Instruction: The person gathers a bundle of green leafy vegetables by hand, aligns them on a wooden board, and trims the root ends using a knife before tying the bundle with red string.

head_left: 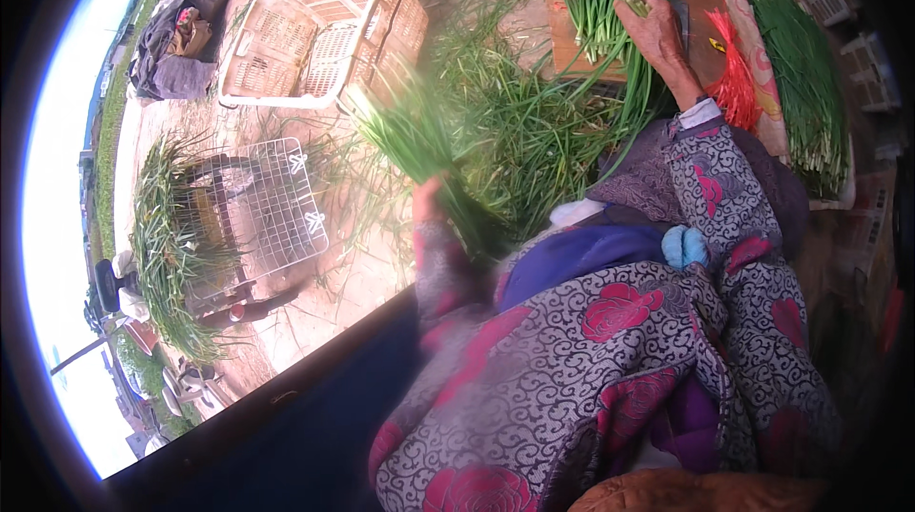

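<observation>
Left hand: our left hand (428, 199) grips a blurred bunch of green stalks (410, 135), fingers wrapped round its base.
Right hand: our right hand (658, 30) rests on stalks on the wooden board (572, 45) — fingers pinching a few.
Done: we judge the trimmed stalks (805, 83) on the right sorted.
Left: the loose pile (524, 140) on the ground — much remains.
</observation>
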A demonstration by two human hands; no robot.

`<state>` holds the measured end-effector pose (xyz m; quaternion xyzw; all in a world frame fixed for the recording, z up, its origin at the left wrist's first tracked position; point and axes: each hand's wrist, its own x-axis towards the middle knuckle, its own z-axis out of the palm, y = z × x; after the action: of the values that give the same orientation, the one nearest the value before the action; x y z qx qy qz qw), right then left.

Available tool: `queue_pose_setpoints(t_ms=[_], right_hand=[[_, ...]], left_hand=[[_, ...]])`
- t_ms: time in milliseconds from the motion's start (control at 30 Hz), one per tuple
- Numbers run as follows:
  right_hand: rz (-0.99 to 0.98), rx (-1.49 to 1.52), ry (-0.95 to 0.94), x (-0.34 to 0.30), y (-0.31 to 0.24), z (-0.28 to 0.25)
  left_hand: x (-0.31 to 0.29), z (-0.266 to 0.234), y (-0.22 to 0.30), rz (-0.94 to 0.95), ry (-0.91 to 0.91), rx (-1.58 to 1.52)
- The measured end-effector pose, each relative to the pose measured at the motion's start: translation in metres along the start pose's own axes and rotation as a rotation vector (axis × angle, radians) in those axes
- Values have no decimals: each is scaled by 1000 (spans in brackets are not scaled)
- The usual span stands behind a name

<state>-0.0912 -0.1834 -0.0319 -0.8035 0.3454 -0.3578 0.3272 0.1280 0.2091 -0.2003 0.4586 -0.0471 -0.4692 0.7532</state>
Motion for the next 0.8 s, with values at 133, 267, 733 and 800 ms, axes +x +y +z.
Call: queue_pose_setpoints(t_ms=[133, 267, 733, 800], right_hand=[[-66, 61, -583, -61, -29, 62], [-110, 76, -766, -98, -64, 97], [293, 645, -539, -46, -16, 38], [315, 636, -625, -47, -30, 66]], left_hand=[[5, 43, 1, 64, -144, -87], [18, 82, -20, 18, -140, -39], [-6, 105, -22, -81, -127, 76], [-9, 105, -16, -89, -153, 136]])
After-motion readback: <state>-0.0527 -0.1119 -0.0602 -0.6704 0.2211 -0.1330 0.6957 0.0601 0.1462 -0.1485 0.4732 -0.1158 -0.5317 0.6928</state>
